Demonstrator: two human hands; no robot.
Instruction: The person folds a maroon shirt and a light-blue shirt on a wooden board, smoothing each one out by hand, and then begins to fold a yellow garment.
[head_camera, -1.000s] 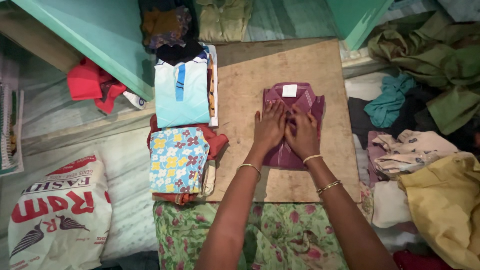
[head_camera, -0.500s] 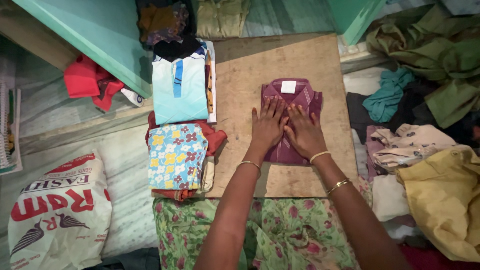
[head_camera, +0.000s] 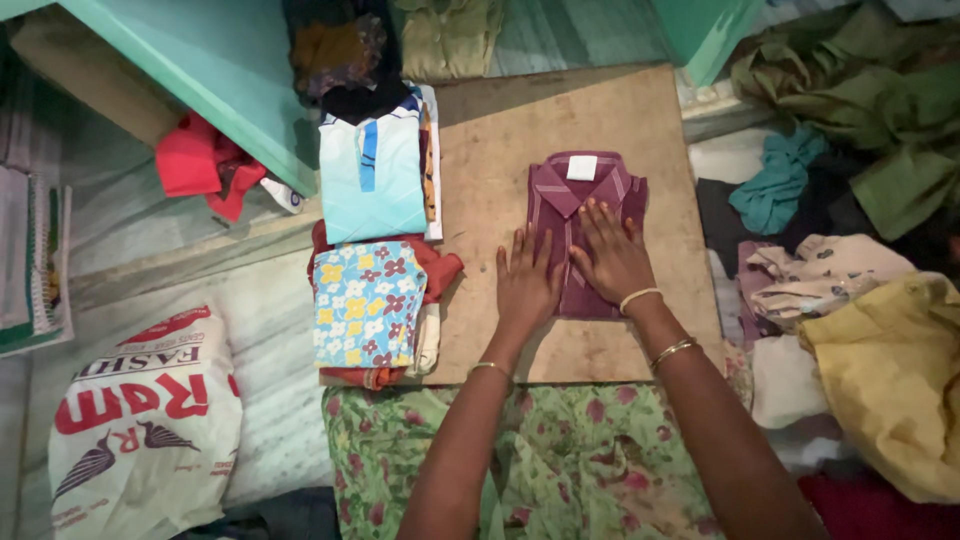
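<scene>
Brown wood makes the work surface: a flat board (head_camera: 610, 110) lying among heaps of cloth. Turquoise painted panels (head_camera: 220, 70) slant in at the top left and top right. On the board's left edge sit two stacks of folded clothes, a pale blue top (head_camera: 372, 185) farther off and a floral piece (head_camera: 367, 300) nearer. A red cloth (head_camera: 200, 165) lies under the left panel, and a printed white sack (head_camera: 140, 420) lies on the floor at lower left. Loose garments in olive, teal, beige and yellow (head_camera: 880, 390) pile up at the right.

A maroon striped shirt (head_camera: 585, 190) lies folded in the middle of the board, collar away from the person, with a white tag at the neck. The right hand (head_camera: 612, 255) lies flat on the shirt, fingers spread. The left hand (head_camera: 525, 280) lies flat too, fingers open, across the shirt's left edge and partly on bare board. Neither hand grips anything.
</scene>
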